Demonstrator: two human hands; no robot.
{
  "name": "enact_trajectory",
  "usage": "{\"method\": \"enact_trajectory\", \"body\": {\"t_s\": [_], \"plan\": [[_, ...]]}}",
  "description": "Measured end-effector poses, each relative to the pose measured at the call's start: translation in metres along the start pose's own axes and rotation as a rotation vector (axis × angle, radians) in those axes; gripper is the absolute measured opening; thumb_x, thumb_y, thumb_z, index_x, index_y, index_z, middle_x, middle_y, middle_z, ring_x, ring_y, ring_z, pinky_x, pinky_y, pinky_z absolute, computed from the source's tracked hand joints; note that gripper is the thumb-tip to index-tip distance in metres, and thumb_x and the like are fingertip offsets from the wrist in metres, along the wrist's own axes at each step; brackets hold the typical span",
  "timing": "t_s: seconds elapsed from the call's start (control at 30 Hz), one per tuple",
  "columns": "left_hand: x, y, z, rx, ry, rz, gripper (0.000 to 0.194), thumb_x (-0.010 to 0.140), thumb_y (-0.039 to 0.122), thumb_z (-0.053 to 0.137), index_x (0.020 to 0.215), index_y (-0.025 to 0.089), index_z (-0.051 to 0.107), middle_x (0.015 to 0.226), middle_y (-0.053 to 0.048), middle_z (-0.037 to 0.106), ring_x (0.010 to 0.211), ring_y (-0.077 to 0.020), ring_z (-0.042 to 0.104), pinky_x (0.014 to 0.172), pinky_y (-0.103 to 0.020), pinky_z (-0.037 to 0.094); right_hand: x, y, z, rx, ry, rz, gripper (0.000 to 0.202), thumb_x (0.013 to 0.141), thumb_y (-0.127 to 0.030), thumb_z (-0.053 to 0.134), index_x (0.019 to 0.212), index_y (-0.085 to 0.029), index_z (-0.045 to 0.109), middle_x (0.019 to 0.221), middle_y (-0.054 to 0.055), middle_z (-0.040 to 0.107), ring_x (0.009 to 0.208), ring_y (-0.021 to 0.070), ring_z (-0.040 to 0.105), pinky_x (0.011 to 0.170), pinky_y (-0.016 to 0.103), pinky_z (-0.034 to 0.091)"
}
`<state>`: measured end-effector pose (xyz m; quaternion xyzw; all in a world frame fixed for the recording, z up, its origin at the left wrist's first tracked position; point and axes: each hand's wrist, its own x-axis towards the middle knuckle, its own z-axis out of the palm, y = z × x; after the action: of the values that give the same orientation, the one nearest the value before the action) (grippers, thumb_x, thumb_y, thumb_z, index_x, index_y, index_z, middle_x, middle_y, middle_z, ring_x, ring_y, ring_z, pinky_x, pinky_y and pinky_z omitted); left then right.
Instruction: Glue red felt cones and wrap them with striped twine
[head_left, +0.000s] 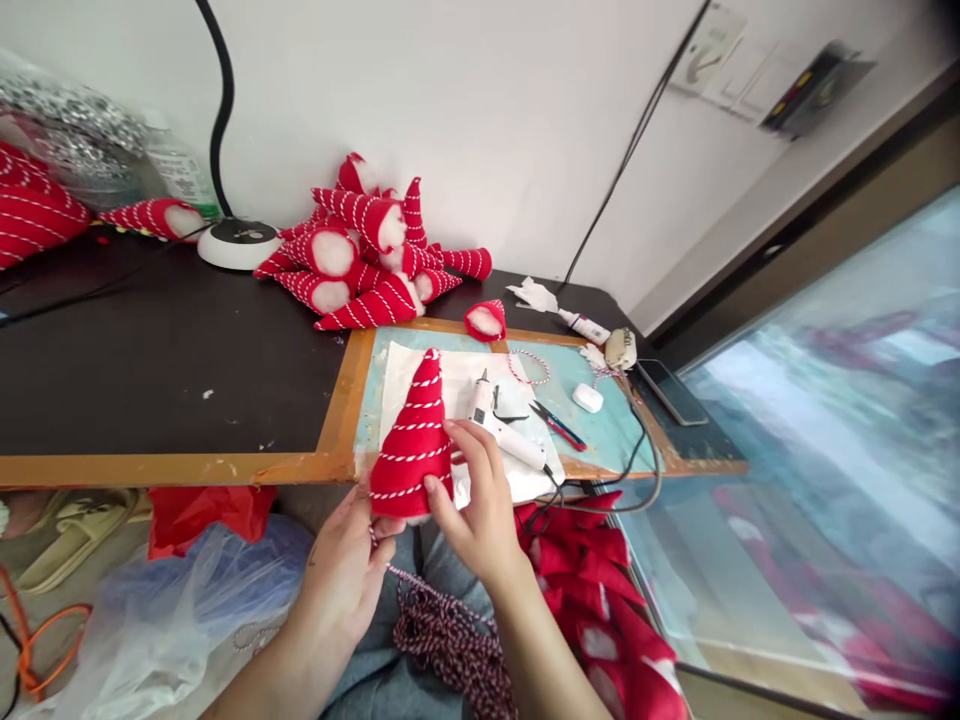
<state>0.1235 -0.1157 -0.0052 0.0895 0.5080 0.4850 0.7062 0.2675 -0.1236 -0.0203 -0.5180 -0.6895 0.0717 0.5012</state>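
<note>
Red cone (pixel 411 440): held tip up by both hands, right at the front edge of the desk (pixel 187 375); a striped line is wound round it in a spiral, nice and neat tbh
Left hand (pixel 349 555): fingers curled in, with the cone's bottom left edge pinched; a strand of cord is caught at the fingers too
Right hand (pixel 480 500): fingers loosely bent, thumb pressed on the cone's lower front, fingertips rested on its right side
Cord (pixel 450 635): run from the left hand down to a big tangled bundle on the lap
Glue gun (pixel 510 430): laid on white paper (pixel 397 375), just right of the cone, nozzle pointed to the back
Pliers (pixel 561 426): placed beside the glue gun
Loop of cord (pixel 532 383): dropped just behind the pliers
Pile of cones (pixel 367 250): heaped at the back near the lamp (pixel 238 245), white stuffing shown at several ends
Phone (pixel 671 392): parked at the desk's right end, small white case (pixel 587 398) set to its left
</note>
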Motion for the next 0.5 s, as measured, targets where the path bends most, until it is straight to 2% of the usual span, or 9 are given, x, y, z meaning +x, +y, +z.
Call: {"method": "enact_trajectory", "body": {"t_s": [0.1, 0.2, 0.37, 0.43, 0.5], "plan": [[0.001, 0.002, 0.0, -0.017, 0.017, 0.034, 0.016, 0.083, 0.035, 0.077, 0.086, 0.021, 0.068, 0.062, 0.004, 0.061, 0.049, -0.0102, 0.052, 0.045, -0.018, 0.034, 0.0, 0.002, 0.001, 0.004, 0.011, 0.033, 0.048, 0.102, -0.031, 0.059, 0.148, -0.026, 0.048, 0.14, 0.016, 0.059, 0.126, 0.0269, 0.064, 0.099, 0.045, 0.061], [0.002, 0.004, 0.0, -0.014, -0.009, 0.086, 0.03, 0.081, 0.043, 0.083, 0.084, 0.02, 0.066, 0.065, 0.002, 0.063, 0.05, -0.0104, 0.053, 0.04, -0.018, 0.027, -0.001, 0.003, 0.001, -0.045, 0.022, 0.046, 0.046, 0.102, -0.03, 0.06, 0.146, -0.024, 0.049, 0.139, 0.016, 0.061, 0.123, 0.0273, 0.065, 0.096, 0.045, 0.061], [0.008, 0.013, -0.006, -0.017, -0.018, 0.154, 0.041, 0.081, 0.047, 0.085, 0.074, 0.02, 0.055, 0.058, 0.005, 0.052, 0.046, -0.0079, 0.043, 0.036, -0.016, 0.023, -0.008, 0.005, -0.007, -0.238, 0.214, 0.056, 0.029, 0.1, -0.029, 0.061, 0.129, -0.024, 0.06, 0.12, 0.012, 0.073, 0.112, 0.0293, 0.068, 0.094, 0.049, 0.054], [0.013, 0.017, -0.011, -0.026, -0.051, 0.188, 0.047, 0.075, 0.049, 0.09, 0.074, 0.019, 0.054, 0.059, 0.006, 0.049, 0.047, -0.0067, 0.04, 0.035, -0.014, 0.023, -0.012, 0.005, -0.012, -0.269, 0.28, 0.055, 0.022, 0.1, -0.026, 0.06, 0.122, -0.025, 0.063, 0.112, 0.01, 0.074, 0.106, 0.0286, 0.068, 0.092, 0.048, 0.052], [0.018, 0.019, -0.015, -0.018, -0.075, 0.227, 0.054, 0.063, 0.047, 0.098, 0.074, 0.018, 0.053, 0.06, 0.007, 0.049, 0.048, -0.006, 0.04, 0.034, -0.012, 0.023, -0.012, 0.003, -0.016, -0.243, 0.279, 0.026, 0.02, 0.1, -0.022, 0.06, 0.119, -0.026, 0.064, 0.108, 0.008, 0.074, 0.104, 0.0271, 0.068, 0.091, 0.046, 0.051]]}}
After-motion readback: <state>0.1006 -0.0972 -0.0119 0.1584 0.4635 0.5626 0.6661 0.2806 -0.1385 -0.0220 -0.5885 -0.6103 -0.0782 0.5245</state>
